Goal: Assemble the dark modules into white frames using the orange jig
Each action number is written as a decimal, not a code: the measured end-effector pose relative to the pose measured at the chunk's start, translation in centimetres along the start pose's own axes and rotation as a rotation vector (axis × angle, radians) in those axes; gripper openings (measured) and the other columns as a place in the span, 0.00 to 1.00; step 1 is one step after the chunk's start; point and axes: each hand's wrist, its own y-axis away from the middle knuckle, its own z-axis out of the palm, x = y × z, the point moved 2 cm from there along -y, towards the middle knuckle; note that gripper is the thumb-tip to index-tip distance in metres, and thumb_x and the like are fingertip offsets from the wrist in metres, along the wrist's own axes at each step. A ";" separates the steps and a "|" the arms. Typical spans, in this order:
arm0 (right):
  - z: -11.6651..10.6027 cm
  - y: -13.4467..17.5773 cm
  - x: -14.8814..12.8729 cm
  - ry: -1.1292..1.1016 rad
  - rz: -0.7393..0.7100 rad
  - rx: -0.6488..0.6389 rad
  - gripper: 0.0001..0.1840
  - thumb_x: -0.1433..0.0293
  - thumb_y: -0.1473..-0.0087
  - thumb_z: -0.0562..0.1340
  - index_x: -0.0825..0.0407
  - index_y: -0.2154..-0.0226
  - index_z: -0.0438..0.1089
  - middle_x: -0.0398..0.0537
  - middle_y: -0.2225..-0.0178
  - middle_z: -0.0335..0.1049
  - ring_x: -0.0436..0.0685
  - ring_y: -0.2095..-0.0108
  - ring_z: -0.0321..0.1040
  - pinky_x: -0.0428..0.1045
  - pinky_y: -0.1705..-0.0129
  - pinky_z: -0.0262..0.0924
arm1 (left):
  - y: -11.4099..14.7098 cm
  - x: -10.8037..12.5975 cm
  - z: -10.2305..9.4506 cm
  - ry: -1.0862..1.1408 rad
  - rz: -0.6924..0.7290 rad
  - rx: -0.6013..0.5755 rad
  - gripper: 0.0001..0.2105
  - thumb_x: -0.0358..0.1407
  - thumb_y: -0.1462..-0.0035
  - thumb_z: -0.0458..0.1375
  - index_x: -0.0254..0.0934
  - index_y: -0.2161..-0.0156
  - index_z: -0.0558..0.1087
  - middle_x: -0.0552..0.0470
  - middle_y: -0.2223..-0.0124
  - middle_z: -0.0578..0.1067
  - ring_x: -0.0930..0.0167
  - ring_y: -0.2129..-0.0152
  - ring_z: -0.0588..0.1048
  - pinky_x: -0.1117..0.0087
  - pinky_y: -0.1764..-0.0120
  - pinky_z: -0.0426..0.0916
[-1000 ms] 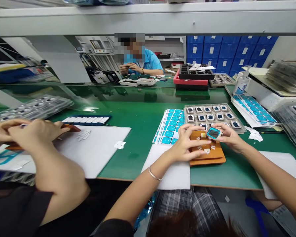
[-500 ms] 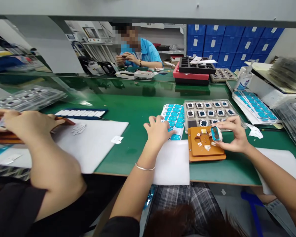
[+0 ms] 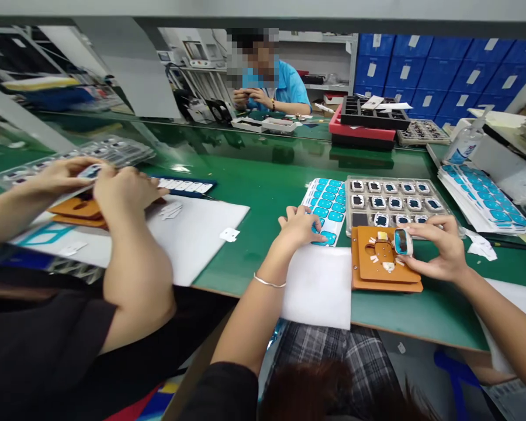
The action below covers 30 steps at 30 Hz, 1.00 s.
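Observation:
Between the thumb and fingers of my right hand (image 3: 442, 248) is a white-rimmed watch case (image 3: 404, 241) with a blue-edged dark face, tilted up. It is just above the right side of an orange fixture block (image 3: 363, 273), which has a recess and small white tabs on its top. My left hand (image 3: 298, 228) rests on the lower left of a sheet of blue stickers (image 3: 333, 202), fingers bent and apart; nothing shows in them. Behind the fixture, a clear plastic tray (image 3: 349, 193) bears rows of similar watch cases. A white foam sheet (image 3: 318, 286) lies left of the fixture.
To the left, a co-worker's hands (image 3: 123, 187) work over another orange fixture (image 3: 76, 210). More blue sticker sheets (image 3: 477, 196) are stacked at right, near a pump bottle (image 3: 464, 143). Black and red trays (image 3: 363, 128) stand at the back, where another person (image 3: 284, 88) sits.
The view has swung left, so things sit further right. My left thumb and fingers have drawn closer together over the sticker sheet. My right hand still holds the watch case by the fixture.

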 end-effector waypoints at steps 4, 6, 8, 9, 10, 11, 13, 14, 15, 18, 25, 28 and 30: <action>0.3 0.1 1.2 0.011 0.126 0.073 0.20 0.58 0.49 0.70 0.43 0.54 0.71 0.52 0.61 0.71 0.66 0.61 0.66 0.62 0.60 0.66 | -0.1 0.1 -0.1 0.014 0.041 0.009 0.15 0.45 0.52 0.69 0.45 0.60 0.76 0.49 0.35 0.59 0.49 0.39 0.53 0.48 0.44 0.57; 0.5 -0.2 1.8 -0.010 0.187 0.102 0.20 0.58 0.47 0.69 0.45 0.53 0.71 0.53 0.60 0.70 0.65 0.60 0.68 0.61 0.59 0.68 | 0.1 0.3 -0.2 0.025 0.064 0.027 0.17 0.46 0.54 0.70 0.45 0.59 0.75 0.48 0.34 0.57 0.49 0.38 0.52 0.48 0.44 0.56; 0.6 -1.1 2.4 -0.037 0.252 0.105 0.21 0.56 0.46 0.67 0.47 0.53 0.70 0.53 0.59 0.71 0.64 0.60 0.69 0.60 0.59 0.69 | 0.2 0.5 -0.2 0.039 0.076 0.039 0.19 0.46 0.57 0.72 0.44 0.60 0.75 0.47 0.35 0.58 0.48 0.38 0.52 0.47 0.44 0.56; 0.6 -1.9 2.6 -0.047 0.268 0.109 0.22 0.55 0.47 0.67 0.48 0.52 0.70 0.53 0.59 0.71 0.64 0.60 0.70 0.60 0.59 0.69 | 0.2 0.5 -0.2 0.047 0.080 0.044 0.19 0.47 0.58 0.72 0.44 0.61 0.76 0.47 0.35 0.59 0.48 0.39 0.52 0.47 0.44 0.56; 0.5 -2.8 2.8 -0.050 0.269 0.116 0.23 0.55 0.47 0.67 0.48 0.52 0.70 0.53 0.59 0.72 0.64 0.60 0.70 0.60 0.58 0.69 | 0.1 0.6 -0.1 0.057 0.085 0.047 0.19 0.47 0.59 0.72 0.44 0.62 0.76 0.47 0.35 0.59 0.48 0.39 0.53 0.46 0.44 0.56; 0.5 -3.8 3.0 -0.045 0.256 0.119 0.23 0.54 0.47 0.67 0.48 0.52 0.70 0.53 0.59 0.72 0.65 0.59 0.71 0.60 0.58 0.69 | 0.1 0.7 -0.1 0.068 0.088 0.049 0.18 0.47 0.60 0.72 0.44 0.63 0.76 0.48 0.35 0.59 0.48 0.39 0.53 0.46 0.44 0.56; 0.8 -6.1 3.2 -0.018 0.211 0.056 0.24 0.54 0.46 0.66 0.49 0.50 0.70 0.54 0.57 0.73 0.66 0.57 0.70 0.60 0.56 0.68 | -0.2 0.6 0.1 0.089 0.092 0.046 0.18 0.47 0.60 0.72 0.44 0.64 0.77 0.48 0.36 0.61 0.49 0.39 0.54 0.48 0.45 0.57; 1.4 -7.2 3.3 0.001 0.184 -0.038 0.25 0.55 0.45 0.65 0.49 0.49 0.69 0.55 0.56 0.73 0.67 0.55 0.69 0.60 0.55 0.67 | -0.3 0.6 0.2 0.099 0.087 0.042 0.18 0.47 0.61 0.72 0.44 0.64 0.77 0.48 0.37 0.62 0.50 0.40 0.55 0.49 0.45 0.57; 2.1 -8.1 3.4 0.018 0.158 -0.159 0.25 0.56 0.45 0.65 0.50 0.48 0.69 0.55 0.56 0.74 0.67 0.54 0.68 0.61 0.54 0.66 | -0.4 0.6 0.2 0.107 0.081 0.037 0.18 0.47 0.61 0.72 0.44 0.64 0.77 0.47 0.38 0.62 0.50 0.40 0.55 0.49 0.45 0.58; 5.1 -9.9 3.9 0.023 0.090 -0.519 0.22 0.60 0.49 0.68 0.48 0.52 0.74 0.50 0.59 0.77 0.67 0.56 0.69 0.61 0.54 0.66 | -0.7 0.4 0.4 0.118 0.061 0.018 0.19 0.46 0.62 0.73 0.44 0.64 0.77 0.46 0.39 0.63 0.50 0.41 0.56 0.50 0.46 0.59; 9.3 -11.8 6.3 0.014 0.119 -0.623 0.14 0.59 0.45 0.65 0.50 0.60 0.77 0.52 0.54 0.77 0.67 0.52 0.71 0.64 0.46 0.60 | -0.3 0.7 0.2 0.096 0.066 0.022 0.17 0.46 0.60 0.73 0.44 0.66 0.77 0.49 0.38 0.61 0.51 0.40 0.53 0.49 0.46 0.56; 10.5 -12.3 6.8 0.007 0.143 -0.642 0.13 0.64 0.51 0.68 0.52 0.61 0.76 0.53 0.60 0.79 0.69 0.54 0.73 0.65 0.48 0.61 | -0.1 0.7 0.2 0.096 0.058 0.021 0.19 0.47 0.59 0.73 0.45 0.62 0.77 0.49 0.37 0.59 0.53 0.40 0.53 0.50 0.45 0.56; 11.3 -12.3 6.9 -0.024 0.151 -0.671 0.14 0.67 0.55 0.70 0.50 0.62 0.77 0.50 0.66 0.80 0.68 0.58 0.74 0.63 0.50 0.64 | 0.0 0.7 0.2 0.100 0.053 0.015 0.21 0.47 0.59 0.73 0.46 0.59 0.76 0.49 0.36 0.58 0.53 0.40 0.52 0.50 0.45 0.56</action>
